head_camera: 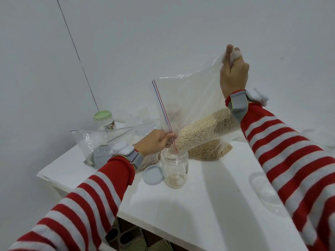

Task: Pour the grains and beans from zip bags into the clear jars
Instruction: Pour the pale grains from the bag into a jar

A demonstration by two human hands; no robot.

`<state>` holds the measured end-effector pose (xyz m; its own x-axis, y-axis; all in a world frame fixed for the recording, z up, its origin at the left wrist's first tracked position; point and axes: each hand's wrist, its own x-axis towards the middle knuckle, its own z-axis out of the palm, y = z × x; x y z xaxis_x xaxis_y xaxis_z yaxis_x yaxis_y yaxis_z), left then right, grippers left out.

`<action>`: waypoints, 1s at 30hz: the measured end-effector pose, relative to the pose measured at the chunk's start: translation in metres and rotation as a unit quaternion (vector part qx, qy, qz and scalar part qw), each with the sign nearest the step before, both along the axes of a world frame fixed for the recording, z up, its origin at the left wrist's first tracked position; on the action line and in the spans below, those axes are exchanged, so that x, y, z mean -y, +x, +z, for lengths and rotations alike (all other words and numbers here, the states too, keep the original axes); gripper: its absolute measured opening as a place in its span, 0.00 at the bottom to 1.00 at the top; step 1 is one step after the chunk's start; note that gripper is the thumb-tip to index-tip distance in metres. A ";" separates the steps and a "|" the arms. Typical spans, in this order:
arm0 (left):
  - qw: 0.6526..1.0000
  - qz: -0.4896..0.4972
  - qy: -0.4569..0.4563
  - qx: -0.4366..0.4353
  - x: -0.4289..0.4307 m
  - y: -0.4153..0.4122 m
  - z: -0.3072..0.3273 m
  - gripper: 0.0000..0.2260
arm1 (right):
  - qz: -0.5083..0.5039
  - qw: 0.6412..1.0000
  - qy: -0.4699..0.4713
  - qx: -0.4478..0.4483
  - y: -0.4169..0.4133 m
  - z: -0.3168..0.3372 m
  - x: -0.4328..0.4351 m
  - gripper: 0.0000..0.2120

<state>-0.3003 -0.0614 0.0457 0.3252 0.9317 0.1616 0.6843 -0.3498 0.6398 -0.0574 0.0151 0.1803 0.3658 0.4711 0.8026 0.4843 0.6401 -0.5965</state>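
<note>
- Plastic zip bag [190, 98] hangs tilted over the jar [175, 169], its low corner at the jar's mouth; I cannot tell if they touch.
- At that low corner the left hand [155, 140] pinches the zip edge, fingers curled on the plastic, just beside the rim.
- Up high, the right hand [233, 73] grips the bag's far corner bunched in a fist, well above the table [208, 205].
- Inside, grain [204, 131] is heaped in the bag's lower fold, crowding the opening; only a thin layer lies in the jar, so I judge the pour barely begun.
- My first worry: the heap is wide, the jar mouth narrow. Raise the right hand too fast and the mass could surge past the rim onto the table.
- Second: the jar stands free with nothing steadying it. A nudge from the left hand, or the bag's weight on its rim, could tip it.
- Third: one pinch shapes the spout; if the plastic slips, the opening gapes and grain scatters.
- Just beside the jar's base lies the lid [153, 175], and a bag of beans [204, 153] lies behind the jar, near enough to catch stray grain.
</note>
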 end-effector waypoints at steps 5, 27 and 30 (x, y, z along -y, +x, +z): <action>1.000 -0.009 -0.003 0.021 0.001 0.005 0.000 0.14 | -0.007 1.000 0.001 0.000 0.000 -0.001 -0.002 0.24; 1.000 -0.017 -0.005 0.015 -0.001 0.002 0.001 0.14 | -0.027 1.000 -0.005 0.006 0.001 -0.003 -0.010 0.17; 0.999 -0.013 -0.022 0.025 -0.001 0.002 0.001 0.14 | -0.030 1.000 -0.001 0.007 0.000 -0.003 -0.009 0.17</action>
<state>-0.2986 -0.0604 0.0470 0.3415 0.9299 0.1365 0.6427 -0.3370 0.6880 -0.0569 0.0242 0.1772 0.3825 0.4511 0.8064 0.5292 0.6085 -0.5914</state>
